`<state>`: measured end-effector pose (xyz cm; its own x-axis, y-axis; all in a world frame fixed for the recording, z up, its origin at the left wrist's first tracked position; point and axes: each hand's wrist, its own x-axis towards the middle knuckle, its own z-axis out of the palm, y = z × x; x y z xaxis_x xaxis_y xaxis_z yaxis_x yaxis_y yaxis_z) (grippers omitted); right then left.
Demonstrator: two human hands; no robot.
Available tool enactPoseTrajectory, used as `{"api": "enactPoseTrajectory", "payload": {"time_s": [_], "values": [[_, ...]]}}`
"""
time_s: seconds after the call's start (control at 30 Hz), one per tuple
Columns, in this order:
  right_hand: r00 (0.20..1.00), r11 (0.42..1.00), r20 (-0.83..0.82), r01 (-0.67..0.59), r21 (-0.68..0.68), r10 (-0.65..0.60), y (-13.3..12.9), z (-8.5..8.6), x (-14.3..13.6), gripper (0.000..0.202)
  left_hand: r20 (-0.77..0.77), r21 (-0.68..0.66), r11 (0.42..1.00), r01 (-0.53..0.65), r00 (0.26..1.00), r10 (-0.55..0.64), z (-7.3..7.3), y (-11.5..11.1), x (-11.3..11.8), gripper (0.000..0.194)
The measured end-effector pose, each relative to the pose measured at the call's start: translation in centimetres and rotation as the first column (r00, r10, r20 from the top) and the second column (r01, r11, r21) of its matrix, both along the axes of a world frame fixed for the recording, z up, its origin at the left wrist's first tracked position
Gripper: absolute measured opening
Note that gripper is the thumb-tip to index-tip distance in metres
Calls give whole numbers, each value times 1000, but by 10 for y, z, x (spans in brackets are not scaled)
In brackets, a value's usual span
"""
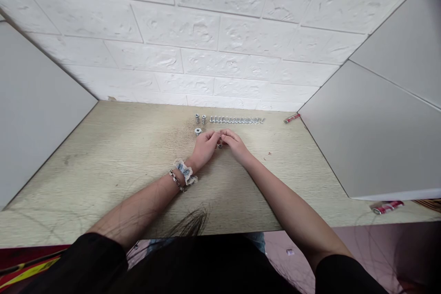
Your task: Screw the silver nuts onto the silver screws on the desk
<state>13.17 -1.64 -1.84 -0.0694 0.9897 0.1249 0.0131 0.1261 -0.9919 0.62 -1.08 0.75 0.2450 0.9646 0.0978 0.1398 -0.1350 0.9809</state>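
My left hand [206, 142] and my right hand [237, 143] meet fingertip to fingertip just above the tabletop. Their fingers are pinched around a small round metal fastener [219, 146], whose end shows below them; the rest is hidden by the fingers. Close by my left hand, a wide-headed metal fastener [197, 132] stands on the table. Behind it are two threaded metal fasteners [200, 119], upright side by side. A long row of small silver screws [236, 120] runs to the right beyond both hands.
White brick-patterned wall [220, 64] backs the wooden tabletop [120, 156], with grey panels [386, 133] at both sides. One red battery [292, 118] lies by the right panel's far corner. Another red battery [388, 207] is near the front right edge, beside a woven item [429, 204].
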Motion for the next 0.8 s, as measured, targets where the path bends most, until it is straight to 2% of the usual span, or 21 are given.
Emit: {"api": "enactPoseTrajectory", "payload": {"time_s": [0.03,0.13,0.27,0.6,0.7,0.8], "values": [[999,1000,-39,3,-6,-3,1,-1,1,13,-1,-4,1000,0,1000,0,0,0,0,33],[994,999,-105,42,-17,-44,3,-3,2,22,-8,-6,1000,11,1000,-11,1,-1,0,32],[998,998,-42,39,-49,-41,1,-1,-1,15,-25,1,1000,1,1000,-1,0,-1,0,34],[991,997,108,80,-10,-79,-3,5,-2,56,16,36,998,47,999,-48,-1,1,0,37],[992,997,102,72,24,-74,-3,5,-3,54,17,32,999,41,999,-41,-1,1,0,35],[998,999,52,28,31,-30,-1,1,-1,38,13,14,1000,8,1000,-8,0,0,0,33]]}}
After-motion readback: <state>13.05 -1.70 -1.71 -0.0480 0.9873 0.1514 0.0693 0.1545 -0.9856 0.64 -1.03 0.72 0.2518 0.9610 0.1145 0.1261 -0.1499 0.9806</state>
